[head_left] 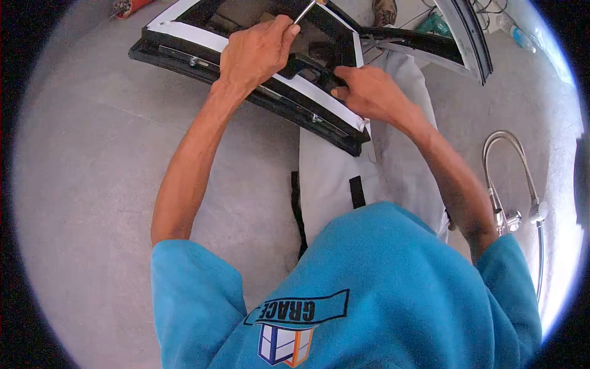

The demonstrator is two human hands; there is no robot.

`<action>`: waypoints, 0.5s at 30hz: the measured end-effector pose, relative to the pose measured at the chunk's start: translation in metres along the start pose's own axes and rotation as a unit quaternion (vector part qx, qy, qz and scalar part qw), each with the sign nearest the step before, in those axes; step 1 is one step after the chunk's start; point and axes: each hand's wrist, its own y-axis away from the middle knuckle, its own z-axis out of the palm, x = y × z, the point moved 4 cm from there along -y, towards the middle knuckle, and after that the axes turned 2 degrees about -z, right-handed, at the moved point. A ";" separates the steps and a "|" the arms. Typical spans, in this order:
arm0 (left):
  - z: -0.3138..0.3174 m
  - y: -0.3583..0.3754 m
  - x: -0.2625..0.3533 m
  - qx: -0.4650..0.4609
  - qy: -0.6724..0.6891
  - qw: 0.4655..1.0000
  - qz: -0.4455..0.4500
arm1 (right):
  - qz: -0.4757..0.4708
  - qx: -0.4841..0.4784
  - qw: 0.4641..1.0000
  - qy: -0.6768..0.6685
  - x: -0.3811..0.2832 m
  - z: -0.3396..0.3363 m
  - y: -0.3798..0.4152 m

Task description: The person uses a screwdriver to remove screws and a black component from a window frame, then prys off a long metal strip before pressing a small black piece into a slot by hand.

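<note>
A black window frame [362,138] with white tape strips [329,98] along its borders lies tilted in front of me, around dark glass [310,43]. My left hand [258,52] is closed around a thin shiny metal rod [303,12], which points up and right; its far end leaves the view. On the frame's near side is a black window handle [304,67]. My right hand [375,95] grips the right end of that handle between thumb and fingers. Small metal fittings [195,61] show along the frame's outer edge.
Another black and grey frame [470,49] stands at the upper right, with a plastic bottle [522,38] beyond it. A hose with a chrome fitting [507,218] is at the right. My leg in light trousers [332,178] is beneath the window frame's right end. Grey floor [104,184] surrounds these.
</note>
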 end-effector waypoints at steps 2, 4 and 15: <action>0.000 0.002 0.001 0.002 -0.012 1.000 0.001 | 0.013 -0.076 0.997 -0.001 0.003 0.004 -0.006; 0.001 0.004 0.001 -0.009 -0.009 1.000 -0.003 | -0.006 -0.087 0.996 -0.030 0.007 0.004 -0.011; -0.009 -0.001 0.010 -0.051 -0.001 0.998 -0.040 | -0.154 -0.066 0.983 0.072 0.040 0.016 -0.073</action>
